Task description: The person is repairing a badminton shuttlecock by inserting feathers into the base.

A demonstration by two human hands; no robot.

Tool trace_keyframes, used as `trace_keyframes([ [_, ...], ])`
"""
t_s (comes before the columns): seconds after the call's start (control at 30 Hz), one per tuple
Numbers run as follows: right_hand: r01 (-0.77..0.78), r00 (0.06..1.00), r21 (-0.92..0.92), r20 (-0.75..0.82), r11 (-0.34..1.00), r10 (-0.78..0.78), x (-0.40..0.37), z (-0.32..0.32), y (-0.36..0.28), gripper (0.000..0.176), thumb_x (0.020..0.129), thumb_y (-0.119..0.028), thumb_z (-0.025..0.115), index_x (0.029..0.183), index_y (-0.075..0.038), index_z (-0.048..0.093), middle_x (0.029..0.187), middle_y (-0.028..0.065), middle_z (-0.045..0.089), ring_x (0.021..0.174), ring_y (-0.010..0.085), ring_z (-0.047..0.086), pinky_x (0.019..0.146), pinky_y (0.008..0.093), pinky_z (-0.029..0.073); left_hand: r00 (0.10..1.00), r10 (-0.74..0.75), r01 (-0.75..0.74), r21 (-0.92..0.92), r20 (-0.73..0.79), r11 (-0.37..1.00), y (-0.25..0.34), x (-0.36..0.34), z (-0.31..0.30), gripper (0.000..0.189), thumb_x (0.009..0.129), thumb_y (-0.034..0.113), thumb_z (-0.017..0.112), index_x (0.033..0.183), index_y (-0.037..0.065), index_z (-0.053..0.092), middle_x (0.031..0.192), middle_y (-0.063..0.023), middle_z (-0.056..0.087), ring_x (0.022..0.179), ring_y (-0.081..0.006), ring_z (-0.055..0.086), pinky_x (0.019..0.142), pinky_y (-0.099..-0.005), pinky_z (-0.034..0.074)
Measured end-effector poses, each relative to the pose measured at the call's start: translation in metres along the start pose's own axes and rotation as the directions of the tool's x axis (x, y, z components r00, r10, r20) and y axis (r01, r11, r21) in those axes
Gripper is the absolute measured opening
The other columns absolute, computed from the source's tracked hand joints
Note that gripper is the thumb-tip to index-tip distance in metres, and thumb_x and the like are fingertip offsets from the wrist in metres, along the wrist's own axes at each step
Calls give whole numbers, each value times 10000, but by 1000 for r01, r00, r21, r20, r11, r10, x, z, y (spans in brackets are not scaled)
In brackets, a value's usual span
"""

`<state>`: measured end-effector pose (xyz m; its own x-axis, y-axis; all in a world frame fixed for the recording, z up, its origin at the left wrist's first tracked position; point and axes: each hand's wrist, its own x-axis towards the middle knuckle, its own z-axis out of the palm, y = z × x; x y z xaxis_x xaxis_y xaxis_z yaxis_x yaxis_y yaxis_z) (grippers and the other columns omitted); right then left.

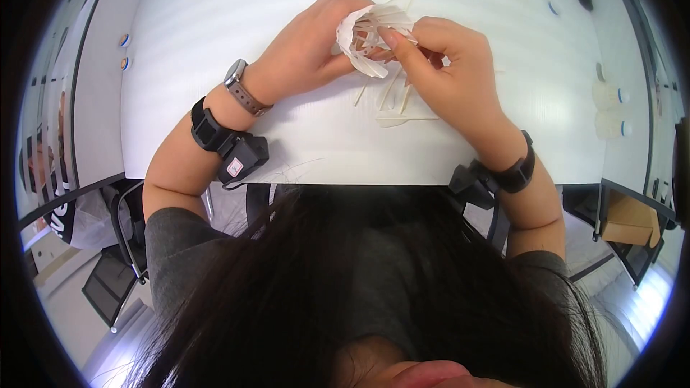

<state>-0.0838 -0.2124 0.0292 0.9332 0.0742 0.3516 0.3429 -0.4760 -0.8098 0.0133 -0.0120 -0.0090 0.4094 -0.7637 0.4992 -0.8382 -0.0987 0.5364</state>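
Over the table, my left hand (316,47) is closed around a white, cup-shaped paper thing (352,36) with a ragged, petal-like rim. Its open mouth faces me, and several thin pale sticks (370,29) show inside. My right hand (449,65) is closed at the right side of that rim, thumb tip reaching into the mouth. What its fingers pinch is too small and partly hidden. Below the hands, several loose thin sticks (392,93) lie on the white table, by a flat, clear-looking piece (392,122).
More thin sticks lie beyond the hands on the white table (215,0). Two small bottles with blue caps (611,129) lie at the right, and small blue-and-white caps (125,40) at the left edge. A cardboard box (629,221) sits below on the right.
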Motion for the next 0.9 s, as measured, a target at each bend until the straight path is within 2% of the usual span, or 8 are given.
trace_keyframes([
  [0.3,-41,999,-25,33,999,42,0,1,1,147,875,-152,683,821,-35,755,674,129,646,540,203,562,530,297,442,1000,24,-24,50,4,998,1,0,0,522,829,172,778,1245,55,486,1105,-87,581,998,-255,590,892,-351,473],
  [0.4,-56,998,-2,29,998,56,-1,1,1,144,874,-145,681,823,-32,754,677,131,646,545,209,563,538,299,444,998,-47,47,-12,35,999,6,2,1,526,800,164,767,1238,42,501,1196,-139,585,1092,-350,559,951,-409,466],
  [0.6,-66,997,20,33,998,65,-1,2,4,145,876,-148,681,833,-32,755,693,131,654,558,203,569,548,296,447,997,-49,49,11,56,999,6,3,2,501,804,133,747,1231,38,503,1198,-139,582,1095,-356,553,957,-413,461],
  [0.7,-79,996,44,36,996,78,0,2,6,166,890,-166,680,846,-25,755,694,116,660,560,166,572,539,282,438,1000,-16,18,65,-27,998,6,1,3,507,800,163,752,1226,33,509,1172,-157,604,1062,-371,576,913,-422,474],
  [0.8,-163,986,131,56,978,157,2,0,5,205,911,-192,676,853,-13,754,690,92,663,558,118,570,524,256,420,998,-64,68,144,-28,987,9,7,1,499,792,204,763,1196,26,530,1035,-167,661,933,-369,629,797,-414,502],
  [0.9,-208,978,170,50,963,202,3,-1,3,245,925,-216,671,850,3,751,691,68,664,557,86,566,514,230,403,997,-59,63,95,-46,993,6,9,-1,471,785,234,771,1149,25,558,856,-151,682,783,-352,649,677,-398,502],
])
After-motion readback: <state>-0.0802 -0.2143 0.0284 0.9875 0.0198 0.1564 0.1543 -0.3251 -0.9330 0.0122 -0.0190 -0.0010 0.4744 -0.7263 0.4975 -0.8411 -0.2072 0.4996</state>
